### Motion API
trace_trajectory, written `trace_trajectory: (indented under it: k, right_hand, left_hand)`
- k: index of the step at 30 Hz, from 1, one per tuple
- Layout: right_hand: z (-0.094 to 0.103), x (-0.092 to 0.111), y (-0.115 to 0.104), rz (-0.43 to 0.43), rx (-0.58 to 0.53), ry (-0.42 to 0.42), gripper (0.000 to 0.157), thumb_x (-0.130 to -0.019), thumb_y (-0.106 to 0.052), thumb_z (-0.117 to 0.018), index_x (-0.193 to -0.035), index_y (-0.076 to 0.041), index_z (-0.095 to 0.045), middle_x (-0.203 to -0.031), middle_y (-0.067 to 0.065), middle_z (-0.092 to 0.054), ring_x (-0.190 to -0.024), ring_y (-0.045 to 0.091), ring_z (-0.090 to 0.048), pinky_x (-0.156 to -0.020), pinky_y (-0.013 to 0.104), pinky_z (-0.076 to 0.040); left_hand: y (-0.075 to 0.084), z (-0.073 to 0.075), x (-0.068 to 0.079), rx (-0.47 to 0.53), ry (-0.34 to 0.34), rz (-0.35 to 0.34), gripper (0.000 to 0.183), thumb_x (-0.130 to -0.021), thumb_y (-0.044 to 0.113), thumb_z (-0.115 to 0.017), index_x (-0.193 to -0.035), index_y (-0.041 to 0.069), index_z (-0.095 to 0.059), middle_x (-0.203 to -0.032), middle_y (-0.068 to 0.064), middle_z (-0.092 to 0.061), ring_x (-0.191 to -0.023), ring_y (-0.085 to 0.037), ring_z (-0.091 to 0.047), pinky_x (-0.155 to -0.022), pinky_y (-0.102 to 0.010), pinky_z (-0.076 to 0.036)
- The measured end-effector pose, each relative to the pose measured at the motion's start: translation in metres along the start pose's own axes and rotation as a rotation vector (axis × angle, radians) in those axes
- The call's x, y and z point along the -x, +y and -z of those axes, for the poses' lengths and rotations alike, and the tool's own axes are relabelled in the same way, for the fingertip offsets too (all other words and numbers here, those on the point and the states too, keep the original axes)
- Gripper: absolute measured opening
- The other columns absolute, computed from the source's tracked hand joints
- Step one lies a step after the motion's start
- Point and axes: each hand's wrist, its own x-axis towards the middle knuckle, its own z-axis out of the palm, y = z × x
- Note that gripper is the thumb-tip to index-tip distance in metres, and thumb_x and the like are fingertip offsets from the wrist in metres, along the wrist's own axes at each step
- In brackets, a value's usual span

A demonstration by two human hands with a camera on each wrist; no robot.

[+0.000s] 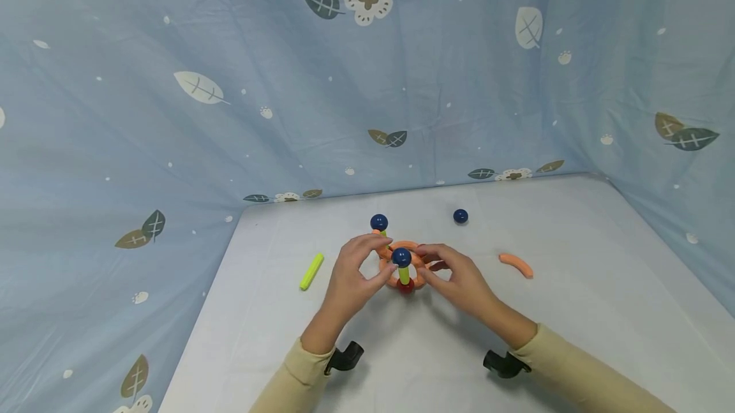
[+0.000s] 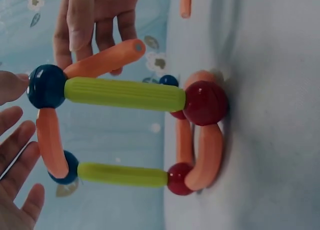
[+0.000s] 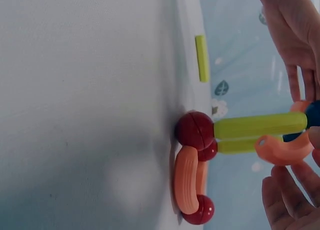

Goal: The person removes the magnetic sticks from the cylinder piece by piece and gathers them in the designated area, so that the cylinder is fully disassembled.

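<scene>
A toy frame of balls and sticks stands on the table. Its base is a ring of orange curved sticks and red balls (image 2: 205, 103). Two green sticks (image 2: 125, 94) rise from it, each topped by a blue ball (image 1: 401, 257). An orange curved stick (image 2: 50, 142) joins the two blue balls. My left hand (image 1: 355, 272) curves around this top part, thumb at the nearer blue ball, fingers by the joining stick. From that same ball another orange curved stick (image 3: 283, 151) juts out, its far end free. My right hand (image 1: 462, 276) holds it between thumb and fingers.
A loose green stick (image 1: 312, 271) lies left of the frame. Farther back on the right is a single blue ball (image 1: 460, 216), and an orange curved stick (image 1: 516, 265) lies at the right. Blue patterned cloth (image 1: 402, 81) hangs behind the white table (image 1: 586, 336).
</scene>
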Motion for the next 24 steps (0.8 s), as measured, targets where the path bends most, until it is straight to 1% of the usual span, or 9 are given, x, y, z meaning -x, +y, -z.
trace_trajectory:
  k: [4, 6, 8, 13, 17, 20, 24]
  right_hand:
    - [-0.0032, -0.0007, -0.0002, 0.001, -0.002, 0.007, 0.038, -0.093, -0.012, -0.076, -0.129, -0.011, -0.064, -0.123, 0.001, -0.069, -0.107, 0.019, -0.067, -0.085, 0.039, -0.060]
    - [-0.0050, -0.0011, -0.0003, 0.005, 0.000, 0.010, 0.039, -0.093, -0.011, -0.076, -0.129, -0.012, -0.064, -0.123, 0.001, -0.069, -0.107, 0.020, -0.067, -0.084, 0.039, -0.060]
    - [-0.0064, -0.0015, -0.0007, 0.011, 0.005, 0.013, 0.039, -0.093, -0.011, -0.076, -0.130, -0.012, -0.064, -0.121, 0.001, -0.069, -0.105, 0.019, -0.067, -0.083, 0.039, -0.060]
    - [-0.0085, -0.0022, -0.0016, 0.017, 0.025, 0.023, 0.039, -0.092, -0.010, -0.076, -0.129, -0.012, -0.065, -0.118, 0.001, -0.069, -0.101, 0.018, -0.067, -0.079, 0.039, -0.061]
    - [-0.0093, -0.0027, -0.0017, 0.006, 0.035, 0.026, 0.038, -0.092, -0.010, -0.076, -0.129, -0.012, -0.065, -0.115, 0.001, -0.068, -0.097, 0.016, -0.067, -0.076, 0.034, -0.060]
    - [-0.0099, -0.0026, -0.0013, -0.005, 0.034, 0.028, 0.037, -0.093, -0.010, -0.076, -0.128, -0.012, -0.065, -0.112, 0.000, -0.068, -0.094, 0.015, -0.067, -0.073, 0.029, -0.059]
    - [-0.0102, -0.0020, -0.0012, -0.018, 0.029, 0.033, 0.037, -0.093, -0.011, -0.075, -0.129, -0.013, -0.066, -0.109, -0.001, -0.068, -0.091, 0.015, -0.066, -0.071, 0.026, -0.058]
  left_hand:
    - [0.0029, -0.0026, -0.0028, -0.023, -0.025, -0.065, 0.042, -0.087, 0.022, -0.083, -0.126, 0.015, -0.070, -0.127, 0.006, -0.065, -0.125, -0.018, -0.054, -0.110, -0.048, -0.039]
    - [0.0038, -0.0040, -0.0039, -0.034, -0.027, -0.093, 0.042, -0.087, 0.022, -0.083, -0.126, 0.016, -0.070, -0.125, 0.006, -0.066, -0.122, -0.017, -0.056, -0.110, -0.048, -0.039]
    - [0.0042, -0.0055, -0.0047, -0.045, -0.029, -0.107, 0.041, -0.086, 0.022, -0.084, -0.125, 0.017, -0.071, -0.122, 0.006, -0.067, -0.118, -0.016, -0.057, -0.109, -0.047, -0.039]
    - [0.0039, -0.0086, -0.0061, -0.079, -0.036, -0.107, 0.035, -0.088, 0.023, -0.082, -0.122, 0.018, -0.073, -0.117, 0.006, -0.070, -0.113, -0.013, -0.061, -0.114, -0.048, -0.037]
    - [0.0042, -0.0090, -0.0073, -0.085, -0.036, -0.108, 0.033, -0.089, 0.023, -0.081, -0.121, 0.018, -0.073, -0.116, 0.005, -0.071, -0.113, -0.013, -0.062, -0.116, -0.048, -0.035]
    - [0.0043, -0.0088, -0.0084, -0.081, -0.038, -0.114, 0.033, -0.090, 0.023, -0.080, -0.122, 0.017, -0.073, -0.115, 0.005, -0.070, -0.114, -0.013, -0.061, -0.115, -0.046, -0.036]
    - [0.0035, -0.0086, -0.0095, -0.065, -0.042, -0.117, 0.033, -0.090, 0.022, -0.080, -0.122, 0.016, -0.073, -0.115, 0.005, -0.070, -0.116, -0.014, -0.059, -0.112, -0.045, -0.039]
